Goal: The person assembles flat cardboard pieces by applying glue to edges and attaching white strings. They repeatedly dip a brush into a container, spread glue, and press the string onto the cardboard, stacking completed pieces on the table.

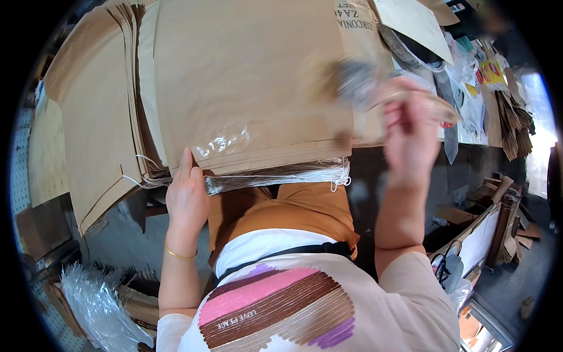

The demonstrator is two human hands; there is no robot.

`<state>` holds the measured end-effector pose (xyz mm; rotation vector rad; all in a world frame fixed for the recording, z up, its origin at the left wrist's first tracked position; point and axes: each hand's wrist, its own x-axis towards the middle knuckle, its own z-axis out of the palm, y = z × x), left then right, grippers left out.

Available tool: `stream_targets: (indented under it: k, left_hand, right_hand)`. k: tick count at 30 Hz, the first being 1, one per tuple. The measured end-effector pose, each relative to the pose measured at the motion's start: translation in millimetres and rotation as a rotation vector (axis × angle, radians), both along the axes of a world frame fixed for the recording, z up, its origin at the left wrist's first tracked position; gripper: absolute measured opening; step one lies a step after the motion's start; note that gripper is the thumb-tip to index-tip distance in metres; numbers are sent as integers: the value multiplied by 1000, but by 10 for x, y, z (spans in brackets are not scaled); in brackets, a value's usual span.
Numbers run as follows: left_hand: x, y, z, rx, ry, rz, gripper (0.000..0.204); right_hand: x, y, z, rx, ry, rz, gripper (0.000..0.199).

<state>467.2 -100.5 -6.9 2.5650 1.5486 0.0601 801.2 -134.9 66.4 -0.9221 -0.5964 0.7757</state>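
Observation:
A stack of brown kraft paper sheets or bags [252, 76] lies in front of me, its near edges slightly fanned. My left hand [187, 196] rests at the near left corner, index finger stretched out and pressing on the top sheet. Close to that fingertip a wet, glossy patch [221, 142] shines on the paper. My right hand [410, 123], smeared by motion, grips a wide flat brush [443, 109] over the stack's right side. The blurred bristles point left, and whether they touch the paper I cannot tell. White cords [281, 176] hang below the near edge.
To the left stands another stack of brown paper [97, 111]. At the far right are a dark round basin [413, 50] with a pale board over it, plastic bags [463, 61] and folded paper [513, 120]. Clear plastic wrap [99, 305] sits low on the left.

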Motion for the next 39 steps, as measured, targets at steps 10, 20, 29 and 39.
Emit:
stream_targets:
  k: [10, 20, 29, 39]
  left_hand:
    - [-106, -241, 593, -415, -640, 63, 4]
    - [-157, -87, 1119, 5, -598, -83, 5]
    - [-146, 623, -97, -90, -602, 53, 5]
    - [0, 473, -8, 404, -276, -42, 14]
  right_hand:
    - [1073, -515, -442, -551, -1754, -255, 38]
    - [-131, -768, -384, -245, -748, 738, 10]
    - [353, 7, -938, -781, -690, 409, 7]
    - [410, -11, -1016, -628, -765, 411, 14]
